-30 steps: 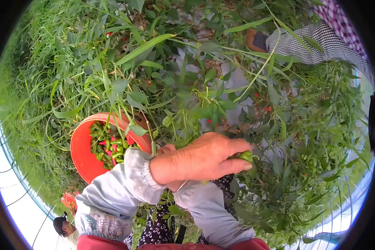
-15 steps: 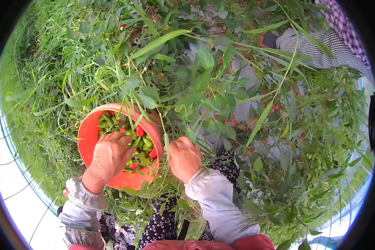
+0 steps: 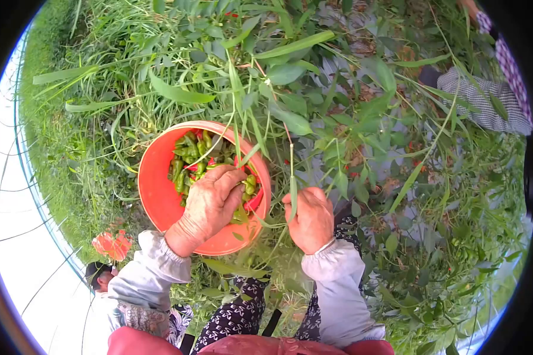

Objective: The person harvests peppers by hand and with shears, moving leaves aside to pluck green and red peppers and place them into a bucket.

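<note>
My left hand (image 3: pixel 208 200) reaches into an orange-red bucket (image 3: pixel 159 204), its fingers curled together just above the peppers. Mostly green peppers (image 3: pixel 188 155), with some red ones among them, cover the inside. A few green peppers lie right at the left fingertips; whether one is pinched there is hidden. Outside the bucket's right rim, my right hand (image 3: pixel 312 220) is closed, with its thumb side up. A long green blade (image 3: pixel 293 192) hangs against the right fingers, and what they hold is hidden.
Leafy pepper plants (image 3: pixel 355 127) and tall grass surround the bucket. Another person's checked sleeve (image 3: pixel 512 74) and checked clothing (image 3: pixel 485 97) show at upper right. At lower left, another person's head (image 3: pixel 98 275) appears near a red object (image 3: pixel 112 244). My patterned trousers (image 3: pixel 234 316) are below.
The view has shifted, so the bucket and both hands appear farther right. My left hand has moved right across the peppers. A person's head and a red object now show at lower left.
</note>
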The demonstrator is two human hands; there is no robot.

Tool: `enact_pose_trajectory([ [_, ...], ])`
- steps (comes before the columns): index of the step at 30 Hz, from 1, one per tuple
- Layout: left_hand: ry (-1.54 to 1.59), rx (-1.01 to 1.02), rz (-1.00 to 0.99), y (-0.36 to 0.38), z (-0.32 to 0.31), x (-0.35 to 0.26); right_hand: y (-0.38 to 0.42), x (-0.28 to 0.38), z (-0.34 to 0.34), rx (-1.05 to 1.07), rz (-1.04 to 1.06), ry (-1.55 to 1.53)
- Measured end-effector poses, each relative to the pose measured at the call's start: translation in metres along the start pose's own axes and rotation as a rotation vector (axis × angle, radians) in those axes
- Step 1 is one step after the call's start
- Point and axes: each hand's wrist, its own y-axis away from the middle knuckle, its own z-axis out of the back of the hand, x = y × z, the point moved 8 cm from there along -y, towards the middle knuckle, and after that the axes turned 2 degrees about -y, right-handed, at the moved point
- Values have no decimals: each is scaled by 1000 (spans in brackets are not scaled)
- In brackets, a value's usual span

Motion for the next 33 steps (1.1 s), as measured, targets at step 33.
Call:
enact_pose_trajectory([
  [33, 1135, -417, 1034, 221, -37, 204, -8, -56, 79, 180, -456, -457],
])
